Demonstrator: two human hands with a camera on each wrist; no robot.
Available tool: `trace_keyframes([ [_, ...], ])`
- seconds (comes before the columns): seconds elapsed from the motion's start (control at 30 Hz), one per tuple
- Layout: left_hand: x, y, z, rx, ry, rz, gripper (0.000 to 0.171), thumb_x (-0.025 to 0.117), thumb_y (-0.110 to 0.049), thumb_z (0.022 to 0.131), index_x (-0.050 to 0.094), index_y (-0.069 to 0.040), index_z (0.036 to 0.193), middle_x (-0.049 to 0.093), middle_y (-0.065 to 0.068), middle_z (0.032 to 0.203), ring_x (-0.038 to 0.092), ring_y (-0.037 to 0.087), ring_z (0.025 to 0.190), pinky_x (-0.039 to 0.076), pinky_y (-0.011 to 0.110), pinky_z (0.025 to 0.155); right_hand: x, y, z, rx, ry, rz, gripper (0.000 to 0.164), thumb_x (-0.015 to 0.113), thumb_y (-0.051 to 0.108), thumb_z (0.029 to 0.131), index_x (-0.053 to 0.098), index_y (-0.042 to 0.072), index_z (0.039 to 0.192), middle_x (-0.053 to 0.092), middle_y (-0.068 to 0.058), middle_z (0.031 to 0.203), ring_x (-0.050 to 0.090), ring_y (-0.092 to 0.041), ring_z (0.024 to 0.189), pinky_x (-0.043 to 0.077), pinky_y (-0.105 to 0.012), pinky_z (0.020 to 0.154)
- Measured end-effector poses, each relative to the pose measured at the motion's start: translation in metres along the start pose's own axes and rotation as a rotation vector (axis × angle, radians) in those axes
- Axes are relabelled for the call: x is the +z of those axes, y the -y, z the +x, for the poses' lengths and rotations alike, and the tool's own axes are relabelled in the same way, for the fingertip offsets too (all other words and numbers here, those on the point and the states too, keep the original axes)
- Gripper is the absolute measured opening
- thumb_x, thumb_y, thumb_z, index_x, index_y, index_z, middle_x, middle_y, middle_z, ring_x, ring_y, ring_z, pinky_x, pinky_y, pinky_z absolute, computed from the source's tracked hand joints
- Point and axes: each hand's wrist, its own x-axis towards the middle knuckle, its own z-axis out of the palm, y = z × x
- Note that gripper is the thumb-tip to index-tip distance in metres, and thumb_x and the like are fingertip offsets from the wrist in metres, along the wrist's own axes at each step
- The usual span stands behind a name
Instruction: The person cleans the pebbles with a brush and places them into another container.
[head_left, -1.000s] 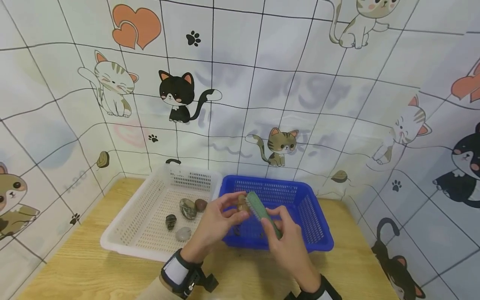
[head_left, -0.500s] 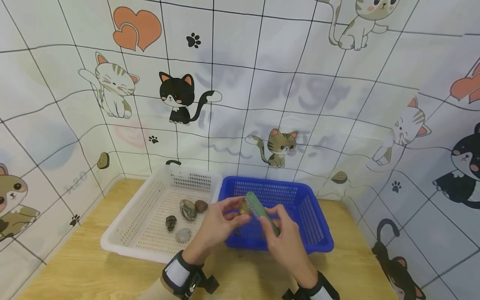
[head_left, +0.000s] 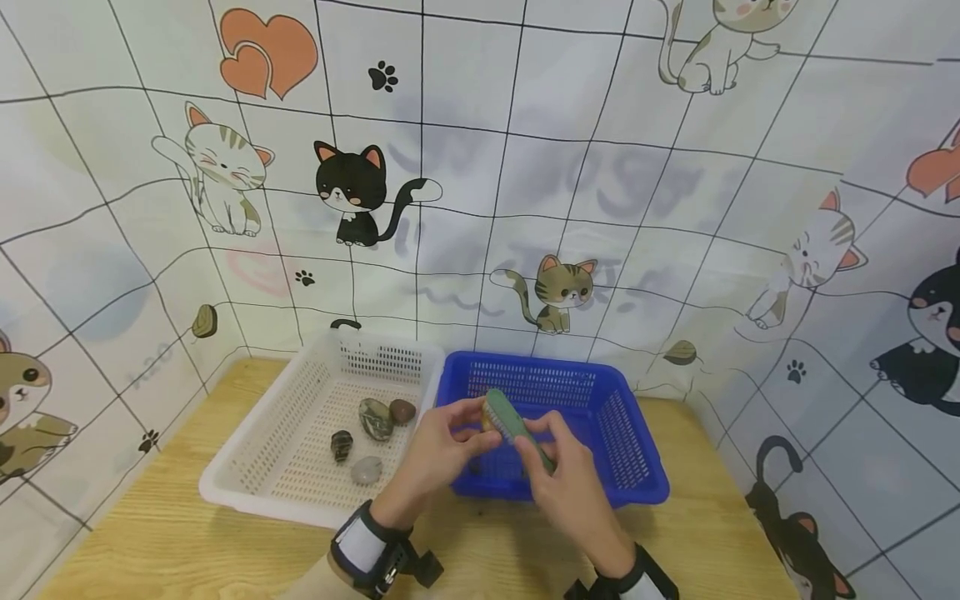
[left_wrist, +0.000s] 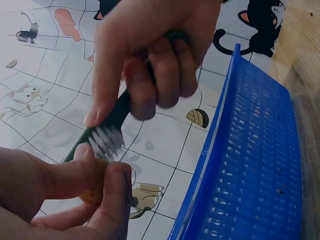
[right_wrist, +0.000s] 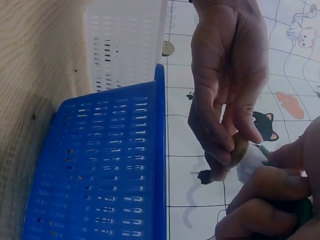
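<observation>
My left hand (head_left: 438,446) pinches a yellowish-brown stone (right_wrist: 239,149) between thumb and fingertips, above the front left part of the blue basket (head_left: 630,475). In my right hand (head_left: 566,479) is a green brush (head_left: 508,414), gripped by its handle with the head pointing up and left. Its pale bristles (left_wrist: 106,141) face the stone and lie right at its surface in the left wrist view. Fingers cover most of the stone; in the head view only a small strip of it shows beside the brush.
A white basket (head_left: 247,492) stands left of the blue one, holding a green-grey mottled stone (head_left: 376,419), a reddish-brown stone (head_left: 402,411), a dark striped stone (head_left: 341,446) and a pale grey stone (head_left: 367,470). Both baskets sit on a wooden table (head_left: 150,533) against a cat-patterned wall covering.
The brush has shifted slightly left and down, and its head now overlaps the stone in the head view. The left hand keeps its pinch on the stone; the baskets stay put.
</observation>
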Motion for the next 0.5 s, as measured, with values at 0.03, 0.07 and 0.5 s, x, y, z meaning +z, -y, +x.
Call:
trace_keyframes([
  [0.03,0.0004,0.0002,-0.0002,0.002,0.006,0.004,0.059,0.084,-0.021,0.095,0.062,-0.009,0.149,0.072,0.017,0.137,0.078,0.028,0.111,0.064,0.035,0.093,0.0003,-0.0004,0.0014,0.006,-0.004,-0.002,0.031,0.059,0.042,0.111,0.058,0.017,0.13,0.047,0.01,0.057,0.033,0.004,0.04,0.029,-0.019,0.034],
  [0.07,0.0005,0.0002,-0.0004,0.002,0.01,0.004,0.059,0.084,-0.021,0.095,0.062,-0.009,0.149,0.072,0.017,0.137,0.078,0.028,0.112,0.064,0.036,0.095,0.0004,-0.0009,0.0026,0.013,-0.011,-0.006,0.032,0.059,0.042,0.111,0.058,0.017,0.13,0.047,0.01,0.057,0.033,0.004,0.04,0.028,-0.019,0.035],
  [0.5,-0.0055,-0.0027,-0.0004,0.0,-0.01,-0.054,0.055,0.08,-0.015,0.098,0.062,-0.014,0.15,0.067,0.016,0.144,0.073,0.033,0.123,0.06,0.044,0.106,0.0035,0.0031,-0.003,-0.027,-0.001,0.019,0.03,0.059,0.039,0.111,0.057,0.016,0.129,0.047,0.009,0.056,0.032,0.006,0.039,0.028,-0.016,0.034],
])
